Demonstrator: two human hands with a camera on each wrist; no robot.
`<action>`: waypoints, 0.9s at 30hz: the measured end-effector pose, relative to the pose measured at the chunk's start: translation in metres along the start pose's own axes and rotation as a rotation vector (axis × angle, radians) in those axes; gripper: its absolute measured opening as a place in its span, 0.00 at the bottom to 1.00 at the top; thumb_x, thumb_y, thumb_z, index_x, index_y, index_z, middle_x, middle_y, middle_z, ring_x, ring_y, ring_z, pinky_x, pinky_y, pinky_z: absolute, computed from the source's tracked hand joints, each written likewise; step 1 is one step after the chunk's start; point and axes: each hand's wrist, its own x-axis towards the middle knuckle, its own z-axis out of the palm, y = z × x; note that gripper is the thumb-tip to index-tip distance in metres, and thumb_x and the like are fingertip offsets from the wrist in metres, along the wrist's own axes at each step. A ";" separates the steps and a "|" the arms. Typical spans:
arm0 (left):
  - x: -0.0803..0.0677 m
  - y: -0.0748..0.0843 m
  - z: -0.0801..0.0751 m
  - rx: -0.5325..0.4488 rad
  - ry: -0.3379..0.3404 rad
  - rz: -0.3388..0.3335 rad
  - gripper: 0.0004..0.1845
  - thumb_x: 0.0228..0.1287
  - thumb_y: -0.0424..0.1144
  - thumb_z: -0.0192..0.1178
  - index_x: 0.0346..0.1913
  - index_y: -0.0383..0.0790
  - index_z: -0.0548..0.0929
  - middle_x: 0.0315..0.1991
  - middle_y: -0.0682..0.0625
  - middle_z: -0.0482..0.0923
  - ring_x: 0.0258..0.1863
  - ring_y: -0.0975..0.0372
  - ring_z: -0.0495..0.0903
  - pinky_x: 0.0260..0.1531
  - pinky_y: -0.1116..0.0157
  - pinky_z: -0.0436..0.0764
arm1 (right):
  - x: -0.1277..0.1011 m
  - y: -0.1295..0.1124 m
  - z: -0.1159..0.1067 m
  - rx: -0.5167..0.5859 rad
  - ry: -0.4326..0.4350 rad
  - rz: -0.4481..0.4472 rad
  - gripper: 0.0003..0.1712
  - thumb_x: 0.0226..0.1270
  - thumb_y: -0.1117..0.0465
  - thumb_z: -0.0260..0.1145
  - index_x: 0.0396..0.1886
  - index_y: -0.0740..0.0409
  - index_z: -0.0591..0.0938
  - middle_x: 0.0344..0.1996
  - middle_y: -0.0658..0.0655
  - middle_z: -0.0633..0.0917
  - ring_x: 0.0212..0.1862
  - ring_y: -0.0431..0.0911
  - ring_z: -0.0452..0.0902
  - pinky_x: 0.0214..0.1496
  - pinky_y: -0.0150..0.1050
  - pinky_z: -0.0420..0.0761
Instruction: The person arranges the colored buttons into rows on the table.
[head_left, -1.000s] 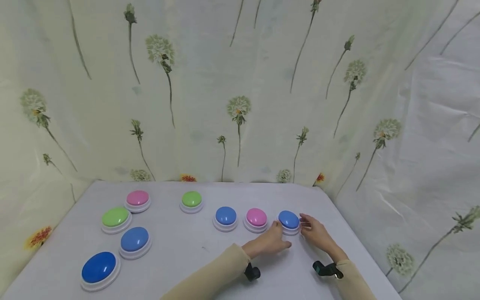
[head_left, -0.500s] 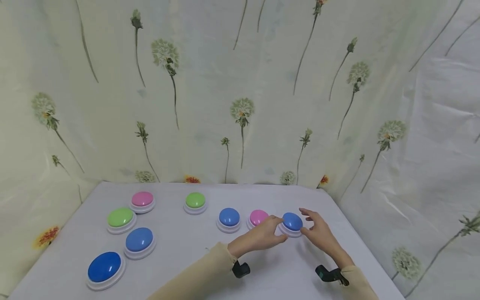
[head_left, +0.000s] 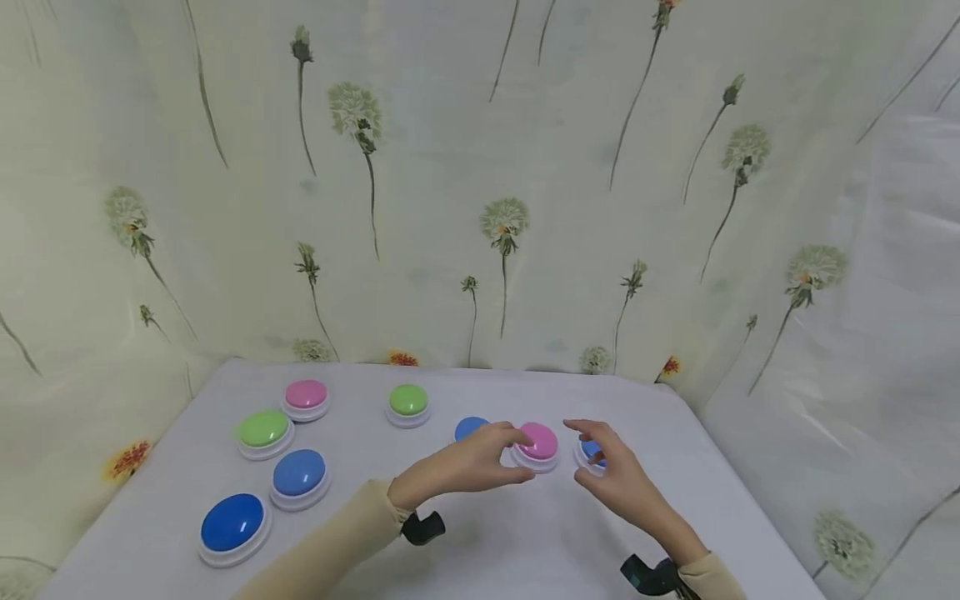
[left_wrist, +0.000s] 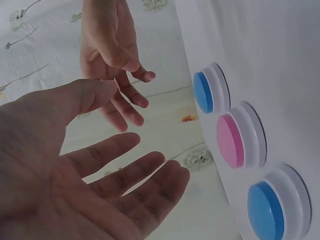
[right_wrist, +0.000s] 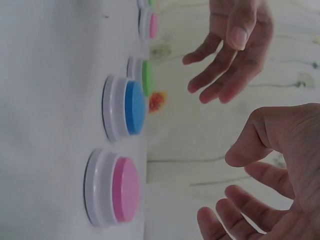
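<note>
Both hands hover over the table with fingers spread and relaxed, palms facing each other, holding nothing. My left hand [head_left: 465,462] is nearest a pink push button [head_left: 543,442] on a white base; its fingertips overlap that button in the head view. A blue button [head_left: 470,427] behind this hand is partly covered. My right hand [head_left: 621,479] partly hides another blue button [head_left: 588,448] at the row's right end. In the left wrist view a gap shows between the left fingers and the pink button [left_wrist: 230,141]. The right wrist view likewise shows the right hand [right_wrist: 280,175] apart from the buttons.
On the table's left stand a dark blue button [head_left: 232,522], a lighter blue one [head_left: 299,472], a green one [head_left: 262,428] and a pink one [head_left: 305,393]. Another green button [head_left: 408,400] is farther back. A flower-print curtain [head_left: 420,208] borders the table.
Both hands have moved left, away from the right-end blue button, and their fingers have opened wider. The head view has shifted slightly left. The buttons stay in place on the table.
</note>
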 end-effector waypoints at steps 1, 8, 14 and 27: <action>-0.005 -0.003 -0.004 0.008 0.002 -0.005 0.24 0.62 0.52 0.63 0.58 0.44 0.80 0.53 0.53 0.80 0.52 0.65 0.77 0.50 0.69 0.79 | 0.000 -0.005 0.003 0.005 -0.004 -0.022 0.39 0.52 0.70 0.70 0.64 0.44 0.71 0.59 0.53 0.75 0.53 0.46 0.72 0.45 0.36 0.82; -0.033 -0.027 -0.021 0.022 0.010 -0.040 0.23 0.63 0.52 0.63 0.57 0.43 0.80 0.52 0.53 0.81 0.51 0.65 0.79 0.50 0.70 0.79 | 0.007 -0.033 0.028 0.062 -0.083 -0.054 0.41 0.51 0.68 0.71 0.64 0.36 0.71 0.59 0.45 0.74 0.55 0.41 0.72 0.47 0.34 0.80; -0.063 -0.046 -0.042 0.013 0.040 -0.117 0.24 0.62 0.53 0.63 0.58 0.45 0.80 0.52 0.53 0.80 0.52 0.61 0.78 0.49 0.66 0.80 | 0.018 -0.056 0.047 0.079 -0.130 -0.089 0.40 0.51 0.67 0.71 0.63 0.35 0.72 0.59 0.44 0.74 0.55 0.42 0.72 0.48 0.37 0.81; -0.105 -0.091 -0.089 0.030 0.202 -0.157 0.22 0.63 0.47 0.64 0.57 0.40 0.79 0.53 0.48 0.80 0.52 0.55 0.78 0.52 0.55 0.80 | 0.055 -0.078 0.078 0.122 -0.173 -0.226 0.36 0.53 0.66 0.70 0.64 0.45 0.73 0.59 0.49 0.73 0.56 0.43 0.71 0.46 0.35 0.80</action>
